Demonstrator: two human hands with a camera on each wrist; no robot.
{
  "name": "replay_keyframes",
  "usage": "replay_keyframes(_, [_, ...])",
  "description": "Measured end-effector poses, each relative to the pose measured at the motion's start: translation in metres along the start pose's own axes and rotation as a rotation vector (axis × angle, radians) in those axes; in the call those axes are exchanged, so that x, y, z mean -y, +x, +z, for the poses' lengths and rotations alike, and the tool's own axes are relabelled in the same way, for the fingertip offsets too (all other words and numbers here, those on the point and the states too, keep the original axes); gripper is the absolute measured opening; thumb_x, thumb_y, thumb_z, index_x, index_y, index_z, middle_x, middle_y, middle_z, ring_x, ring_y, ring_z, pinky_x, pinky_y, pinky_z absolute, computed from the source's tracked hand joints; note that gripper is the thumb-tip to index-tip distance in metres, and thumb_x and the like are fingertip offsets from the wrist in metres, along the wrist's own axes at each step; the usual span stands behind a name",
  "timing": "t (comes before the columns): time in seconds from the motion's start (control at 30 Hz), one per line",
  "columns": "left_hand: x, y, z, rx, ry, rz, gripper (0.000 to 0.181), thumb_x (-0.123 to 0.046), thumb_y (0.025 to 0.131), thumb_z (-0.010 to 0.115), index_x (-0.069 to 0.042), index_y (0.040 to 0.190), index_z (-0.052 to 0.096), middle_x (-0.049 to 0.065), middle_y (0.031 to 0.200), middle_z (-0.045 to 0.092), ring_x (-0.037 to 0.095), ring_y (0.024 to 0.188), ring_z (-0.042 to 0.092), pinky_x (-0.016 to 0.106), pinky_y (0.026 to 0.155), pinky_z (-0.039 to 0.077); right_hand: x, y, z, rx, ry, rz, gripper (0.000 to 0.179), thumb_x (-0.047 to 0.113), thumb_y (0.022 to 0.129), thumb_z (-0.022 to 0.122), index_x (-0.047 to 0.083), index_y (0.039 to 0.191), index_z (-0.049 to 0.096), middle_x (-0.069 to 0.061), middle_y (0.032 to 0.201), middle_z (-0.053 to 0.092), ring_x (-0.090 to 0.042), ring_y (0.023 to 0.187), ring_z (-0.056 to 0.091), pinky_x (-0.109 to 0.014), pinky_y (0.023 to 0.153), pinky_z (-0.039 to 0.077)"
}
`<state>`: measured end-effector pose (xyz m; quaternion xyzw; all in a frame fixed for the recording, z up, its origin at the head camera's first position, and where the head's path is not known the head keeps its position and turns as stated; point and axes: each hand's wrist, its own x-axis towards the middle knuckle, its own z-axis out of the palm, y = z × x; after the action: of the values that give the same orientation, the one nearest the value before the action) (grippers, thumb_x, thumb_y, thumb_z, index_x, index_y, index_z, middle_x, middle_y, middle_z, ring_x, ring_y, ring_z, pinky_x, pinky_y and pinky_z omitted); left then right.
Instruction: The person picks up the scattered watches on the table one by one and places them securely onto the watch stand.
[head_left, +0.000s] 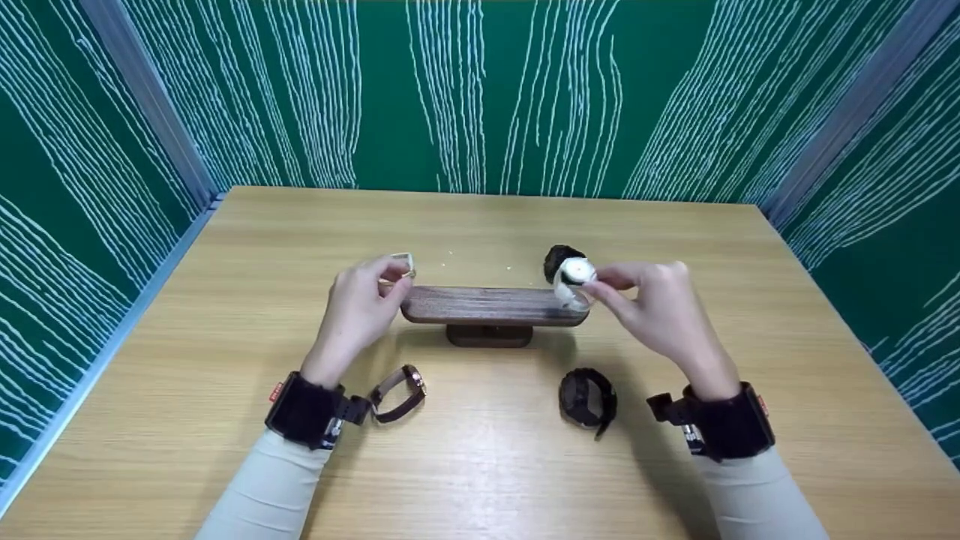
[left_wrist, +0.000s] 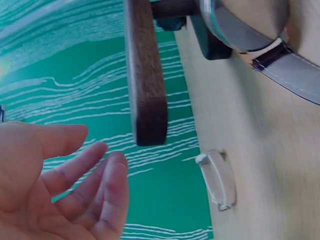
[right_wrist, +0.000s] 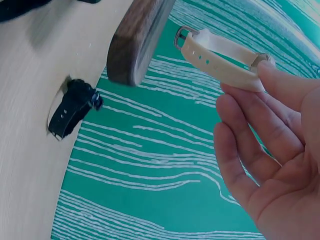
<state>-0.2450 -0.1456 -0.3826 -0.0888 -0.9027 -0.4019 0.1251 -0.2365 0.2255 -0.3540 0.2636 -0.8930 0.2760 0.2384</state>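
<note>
Head view: surface [head_left: 487, 487] backs onto green walls [head_left: 382, 82], far edge well behind the stand [head_left: 491, 337]; wide margins of wood left and right of both hands. Stand sits mid-surface, bar [head_left: 480, 306] across its top. Right hand [head_left: 660, 304] pinches the white watch [head_left: 577, 270] at the bar's right end, overlapping it in this view. Left hand [head_left: 360, 304] is by the other end, grip hard to read from here. Rear black watch [head_left: 559, 256] sits behind the bar's right end; brown watch [head_left: 399, 412] front left, front black watch [head_left: 576, 399] front right, broad gap between those two. Left wrist view: left hand holds nothing, fingers loosely bent, thumb apart, visible gap to the bar end. Pale watch [left_wrist: 226, 172] rests on the surface, seen beside its edge, apart from the hand. Brown watch fills the top right corner. Right wrist view: white watch between thumb and fingertips, strap looped, off the bar, buckle nearest it, narrow gap. Rear black watch on the surface, well apart from the hand.
</note>
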Motion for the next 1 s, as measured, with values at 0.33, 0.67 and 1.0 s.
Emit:
replay_keyframes(0.33, [0.011, 0.0, 0.008, 0.096, 0.012, -0.067, 0.03, -0.023, 0.104, 0.068, -0.006, 0.128, 0.072, 0.013, 0.118, 0.076, 0.03, 0.096, 0.074, 0.046, 0.092, 0.058, -0.013, 0.0, -0.006, -0.092, -0.077, 0.065, 0.015, 0.016, 0.095, 0.082, 0.001, 0.099, 0.083, -0.012, 0.09, 0.081, -0.03, 0.08, 0.08, -0.05, 0.076, 0.064])
replay_keyframes(0.67, [0.013, 0.0, 0.016, 0.148, 0.02, -0.075, 0.029, -0.027, 0.105, 0.066, -0.007, 0.126, 0.071, 0.012, 0.121, 0.076, 0.031, 0.105, 0.073, 0.05, 0.101, 0.053, -0.023, -0.002, -0.003, -0.11, -0.115, 0.129, 0.01, 0.01, 0.095, 0.081, 0.0, 0.096, 0.083, -0.014, 0.088, 0.081, -0.028, 0.074, 0.079, -0.049, 0.07, 0.063])
replay_keyframes(1.0, [0.013, -0.001, 0.019, 0.154, -0.007, -0.09, 0.028, -0.025, 0.105, 0.068, -0.008, 0.127, 0.07, 0.011, 0.124, 0.075, 0.03, 0.108, 0.071, 0.05, 0.1, 0.054, -0.027, -0.004, 0.003, -0.063, -0.141, 0.144, 0.01, 0.008, 0.093, 0.082, -0.001, 0.094, 0.082, -0.015, 0.083, 0.08, -0.028, 0.068, 0.076, -0.048, 0.064, 0.061])
